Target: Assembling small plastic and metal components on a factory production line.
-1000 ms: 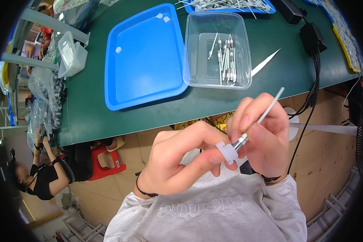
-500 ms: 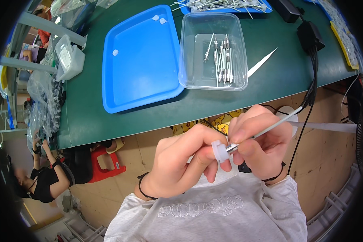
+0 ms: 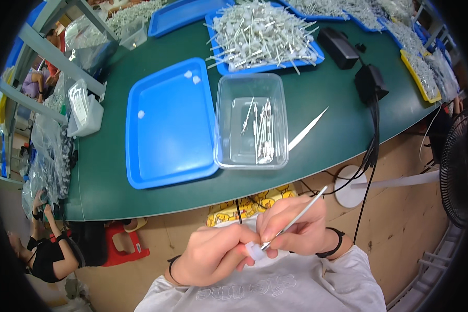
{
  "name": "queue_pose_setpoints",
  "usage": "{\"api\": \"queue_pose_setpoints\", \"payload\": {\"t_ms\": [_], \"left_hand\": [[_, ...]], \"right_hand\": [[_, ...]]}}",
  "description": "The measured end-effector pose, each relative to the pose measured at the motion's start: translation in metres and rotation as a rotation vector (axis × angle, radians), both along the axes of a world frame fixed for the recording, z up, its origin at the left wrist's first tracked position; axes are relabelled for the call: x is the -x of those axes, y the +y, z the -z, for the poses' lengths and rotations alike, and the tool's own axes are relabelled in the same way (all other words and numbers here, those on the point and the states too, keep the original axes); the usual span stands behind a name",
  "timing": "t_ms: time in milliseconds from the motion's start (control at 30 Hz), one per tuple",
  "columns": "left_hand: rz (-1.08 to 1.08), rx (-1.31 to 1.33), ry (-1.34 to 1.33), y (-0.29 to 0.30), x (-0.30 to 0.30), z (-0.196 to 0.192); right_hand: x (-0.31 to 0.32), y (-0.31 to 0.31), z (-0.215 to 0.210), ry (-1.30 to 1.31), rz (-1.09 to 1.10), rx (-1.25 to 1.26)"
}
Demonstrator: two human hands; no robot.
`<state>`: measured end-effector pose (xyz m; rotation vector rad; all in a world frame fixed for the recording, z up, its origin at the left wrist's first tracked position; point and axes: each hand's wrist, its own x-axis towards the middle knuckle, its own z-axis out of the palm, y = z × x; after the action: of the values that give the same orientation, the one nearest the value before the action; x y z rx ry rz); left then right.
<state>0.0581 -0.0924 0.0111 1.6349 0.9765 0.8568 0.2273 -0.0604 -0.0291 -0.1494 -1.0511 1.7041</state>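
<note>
My left hand point(image 3: 208, 256) is closed, its fingertips pinching a translucent white plastic cap point(image 3: 254, 252). In my right hand point(image 3: 301, 229) is a thin pale rod with a metal end point(image 3: 302, 212), gripped between thumb and fingers. The rod slants up to the right, and its metal end meets the cap; how deep it sits inside is hidden by my fingers. Both hands are close together in front of my shirt, below the table's near edge.
On the green table point(image 3: 109, 200) are a blue tray point(image 3: 171, 130) with a few white caps, a clear container point(image 3: 224, 130) of metal-ended rods, a pointed white strip point(image 3: 308, 129), and a tray heaped with white pieces point(image 3: 265, 34). Black adapters point(image 3: 372, 83) trail cables. A fan point(image 3: 455, 166) stands right.
The view has tilted up, so the table's far side shows more and my hands appear lower. Both hands keep their grip; less of the metal end shows between the cap and my right fingers.
</note>
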Motion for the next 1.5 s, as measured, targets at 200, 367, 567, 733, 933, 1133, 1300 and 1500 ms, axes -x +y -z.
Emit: {"api": "queue_pose_setpoints", "payload": {"t_ms": [200, 367, 567, 733, 933, 1133, 1300, 1500], "left_hand": [[-0.204, -0.276, 0.307, 0.011, 0.003, 0.006], [-0.376, -0.276, 0.517, 0.032, 0.02, 0.005], [-0.52, -0.348, 0.652, 0.04, 0.058, -0.017], [-0.472, -0.317, 0.681, 0.056, 0.078, -0.022], [-0.38, -0.256, 0.765, 0.107, 0.106, -0.002], [-0.447, -0.339, 1.144, 0.159, 0.149, 0.067], [-0.502, -0.412, 1.248, 0.171, 0.145, 0.076], [-0.529, -0.433, 1.259, 0.182, 0.166, 0.089]], "right_hand": [[-0.002, 0.019, -0.016, -0.313, 0.009, 0.065], [-0.024, 0.085, -0.032, -0.627, 0.264, 0.019], [-0.066, 0.179, -0.028, -1.047, 0.484, -0.293], [-0.069, 0.178, -0.036, -1.43, 0.418, -0.374], [-0.043, 0.129, -0.034, -1.463, 0.637, -0.892], [-0.007, 0.122, -0.027, -1.432, 0.288, -0.875], [0.001, 0.157, -0.021, -1.581, 0.09, -0.866], [0.029, 0.161, -0.045, -2.093, -0.337, -0.86]]}}
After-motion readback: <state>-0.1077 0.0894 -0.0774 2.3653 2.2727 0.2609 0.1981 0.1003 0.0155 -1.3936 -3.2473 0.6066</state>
